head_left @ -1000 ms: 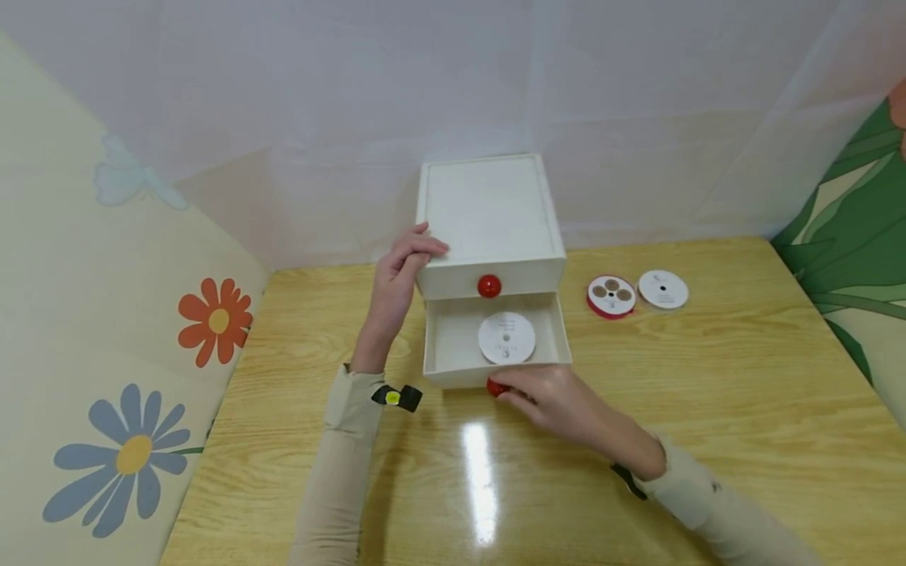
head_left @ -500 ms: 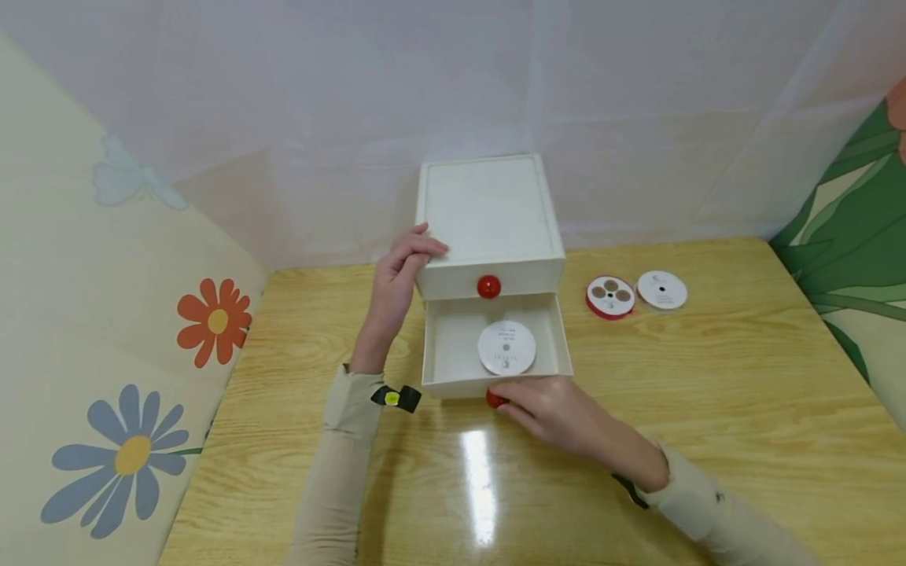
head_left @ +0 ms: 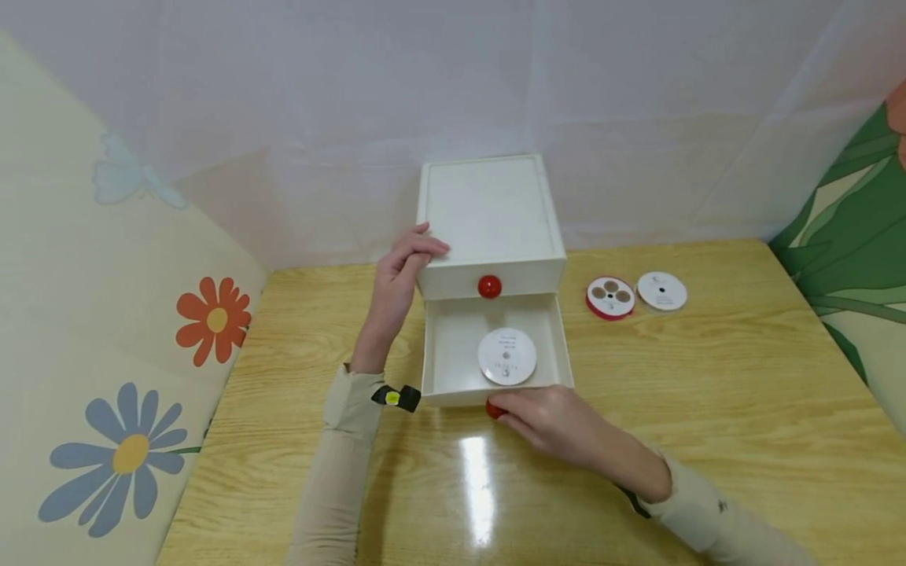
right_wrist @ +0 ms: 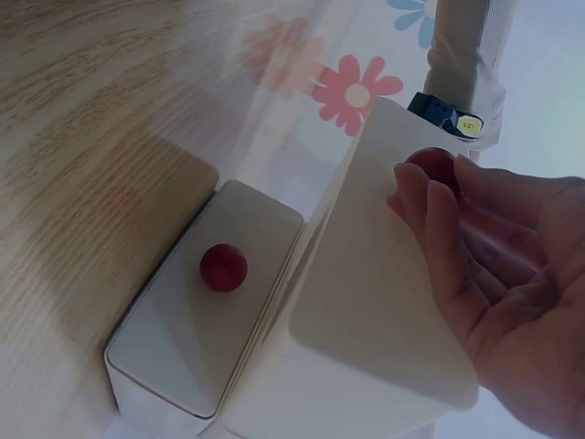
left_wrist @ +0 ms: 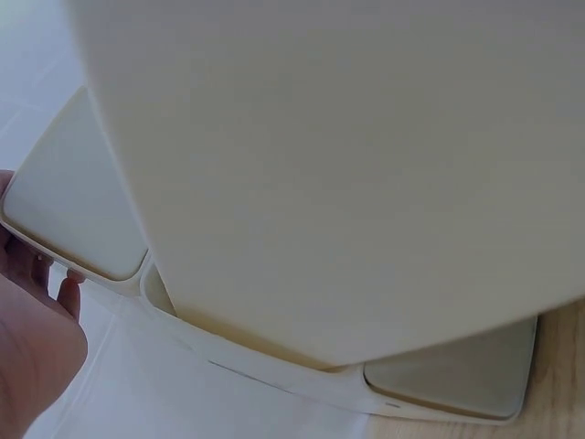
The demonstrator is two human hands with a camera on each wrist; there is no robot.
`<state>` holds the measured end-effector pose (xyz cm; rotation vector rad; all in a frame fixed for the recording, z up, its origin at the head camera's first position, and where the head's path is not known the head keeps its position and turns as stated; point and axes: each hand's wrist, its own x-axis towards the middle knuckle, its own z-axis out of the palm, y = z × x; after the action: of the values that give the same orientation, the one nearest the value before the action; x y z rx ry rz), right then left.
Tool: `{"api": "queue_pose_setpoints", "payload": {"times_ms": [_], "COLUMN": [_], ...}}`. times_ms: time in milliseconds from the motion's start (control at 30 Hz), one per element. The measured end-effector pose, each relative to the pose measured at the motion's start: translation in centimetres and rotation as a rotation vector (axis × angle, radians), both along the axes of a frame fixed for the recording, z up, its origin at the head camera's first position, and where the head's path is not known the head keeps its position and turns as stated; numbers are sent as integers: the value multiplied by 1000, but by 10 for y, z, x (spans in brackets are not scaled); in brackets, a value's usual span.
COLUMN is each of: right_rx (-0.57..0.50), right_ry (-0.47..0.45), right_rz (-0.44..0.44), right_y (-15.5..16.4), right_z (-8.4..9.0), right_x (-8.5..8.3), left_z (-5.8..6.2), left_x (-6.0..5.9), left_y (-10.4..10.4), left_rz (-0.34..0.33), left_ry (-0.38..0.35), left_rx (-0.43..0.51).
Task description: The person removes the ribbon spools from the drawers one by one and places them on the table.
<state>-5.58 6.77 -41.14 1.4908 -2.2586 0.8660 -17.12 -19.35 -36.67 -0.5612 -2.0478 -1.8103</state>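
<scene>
Right hand (head_left: 559, 420) has drawn the lower drawer (head_left: 453, 354) farther out

The right hand (right_wrist: 498, 274) pinches the lower drawer's red knob (right_wrist: 431, 169) (upper knob (right_wrist: 224, 267) sits apart, untouched).
</scene>
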Motion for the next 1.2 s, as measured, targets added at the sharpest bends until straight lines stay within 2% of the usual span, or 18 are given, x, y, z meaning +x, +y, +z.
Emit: {"api": "queue_pose_setpoints", "payload": {"times_ms": [333,533,633,767,867,1033,1200], "right_rx": [-8,-93,-129,9,163,313,387], "right_ry": [-1,-23,-9,-45,-96,-175,-246], "right_rz": [-9,31,-5,-104,-123,-57,17], "right_y": [0,9,15,20,20,16,12], "right_z": [-1,24,35,43,44,40,38], "right_x": [3,-8,-23,-43,-55,-67,-72], "left_z": [1,2,2,2,1,1,0], "left_x": [0,0,0,1,1,1,0], "left_y": [1,1,1,1,1,2,1], "left_rz": [5,14,17,17,18,18,21], "left_ry": [-12,-28,-29,-34,-37,-32,-21], "left_rx": [3,-1,5,14,15,10,7]}}
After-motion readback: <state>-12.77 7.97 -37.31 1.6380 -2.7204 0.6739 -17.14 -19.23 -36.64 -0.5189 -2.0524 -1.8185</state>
